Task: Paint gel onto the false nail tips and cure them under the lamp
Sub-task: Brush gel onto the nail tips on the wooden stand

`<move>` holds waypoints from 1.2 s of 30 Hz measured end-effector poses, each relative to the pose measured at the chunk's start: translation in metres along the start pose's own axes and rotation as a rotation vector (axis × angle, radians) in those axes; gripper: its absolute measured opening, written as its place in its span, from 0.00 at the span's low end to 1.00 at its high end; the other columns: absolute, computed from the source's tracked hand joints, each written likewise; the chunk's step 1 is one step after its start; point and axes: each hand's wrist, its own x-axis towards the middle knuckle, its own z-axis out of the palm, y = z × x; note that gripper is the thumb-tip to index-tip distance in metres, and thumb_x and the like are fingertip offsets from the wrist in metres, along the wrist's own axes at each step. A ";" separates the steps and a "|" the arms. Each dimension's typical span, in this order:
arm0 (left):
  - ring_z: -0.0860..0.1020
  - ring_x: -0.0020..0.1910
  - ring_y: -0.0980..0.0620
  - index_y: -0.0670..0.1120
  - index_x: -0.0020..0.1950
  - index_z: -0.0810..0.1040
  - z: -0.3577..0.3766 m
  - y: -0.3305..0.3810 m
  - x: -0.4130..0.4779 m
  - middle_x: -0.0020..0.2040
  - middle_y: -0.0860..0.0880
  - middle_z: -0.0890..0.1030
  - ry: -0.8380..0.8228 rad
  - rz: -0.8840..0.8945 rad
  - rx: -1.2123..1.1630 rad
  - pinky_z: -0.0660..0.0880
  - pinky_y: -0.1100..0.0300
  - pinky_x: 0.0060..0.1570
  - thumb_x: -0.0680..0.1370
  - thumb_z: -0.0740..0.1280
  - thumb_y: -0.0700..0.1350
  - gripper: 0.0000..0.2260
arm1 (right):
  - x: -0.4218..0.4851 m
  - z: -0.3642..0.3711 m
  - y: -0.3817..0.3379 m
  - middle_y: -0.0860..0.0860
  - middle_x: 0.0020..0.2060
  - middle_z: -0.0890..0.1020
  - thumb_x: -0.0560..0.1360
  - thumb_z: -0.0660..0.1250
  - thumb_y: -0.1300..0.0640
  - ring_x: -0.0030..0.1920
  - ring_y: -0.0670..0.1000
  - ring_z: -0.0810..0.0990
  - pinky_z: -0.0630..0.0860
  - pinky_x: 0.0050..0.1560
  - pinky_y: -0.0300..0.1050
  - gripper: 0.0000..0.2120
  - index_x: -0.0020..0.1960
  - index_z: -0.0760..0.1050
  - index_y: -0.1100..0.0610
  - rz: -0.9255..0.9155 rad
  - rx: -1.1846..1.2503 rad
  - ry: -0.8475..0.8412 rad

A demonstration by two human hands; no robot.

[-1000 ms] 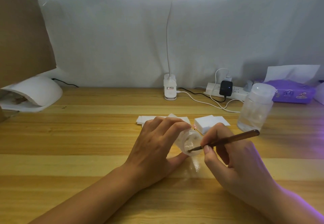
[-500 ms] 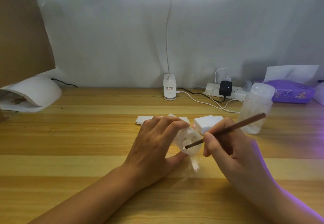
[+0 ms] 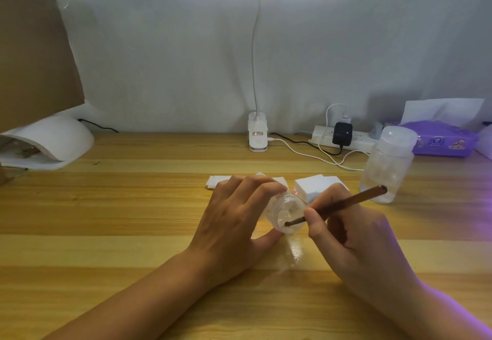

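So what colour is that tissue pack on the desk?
The tissue pack is purple, clearest in the head view.

left hand [image 3: 234, 222] gripping tilted clear jar [image 3: 286, 213], right hand [image 3: 354, 233] holding brush [image 3: 335, 206], tip inside jar

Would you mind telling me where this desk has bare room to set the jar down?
Bare wood stretches between the white dome curing lamp and the left hand gripping the small clear jar. Crowded at right rear: white foam blocks, clear plastic bottle, white power strip.
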 end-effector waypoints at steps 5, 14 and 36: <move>0.75 0.59 0.49 0.47 0.63 0.76 0.001 -0.001 0.000 0.61 0.50 0.78 -0.003 -0.010 0.006 0.65 0.59 0.60 0.69 0.75 0.55 0.25 | 0.002 -0.002 0.000 0.49 0.29 0.77 0.76 0.61 0.44 0.27 0.51 0.76 0.73 0.26 0.50 0.08 0.47 0.72 0.48 0.003 0.061 0.050; 0.75 0.55 0.51 0.51 0.65 0.70 0.004 -0.005 0.000 0.59 0.52 0.78 0.045 -0.061 -0.015 0.69 0.57 0.55 0.72 0.68 0.61 0.26 | 0.009 -0.012 -0.010 0.49 0.34 0.81 0.79 0.63 0.54 0.36 0.47 0.82 0.76 0.37 0.36 0.03 0.48 0.72 0.54 0.022 0.434 0.288; 0.70 0.61 0.51 0.63 0.61 0.72 0.004 -0.060 0.003 0.52 0.62 0.74 0.001 -0.816 -0.123 0.56 0.55 0.51 0.73 0.68 0.64 0.19 | 0.009 -0.015 0.007 0.51 0.42 0.86 0.74 0.62 0.54 0.47 0.45 0.84 0.75 0.46 0.37 0.08 0.52 0.74 0.51 0.349 0.511 0.176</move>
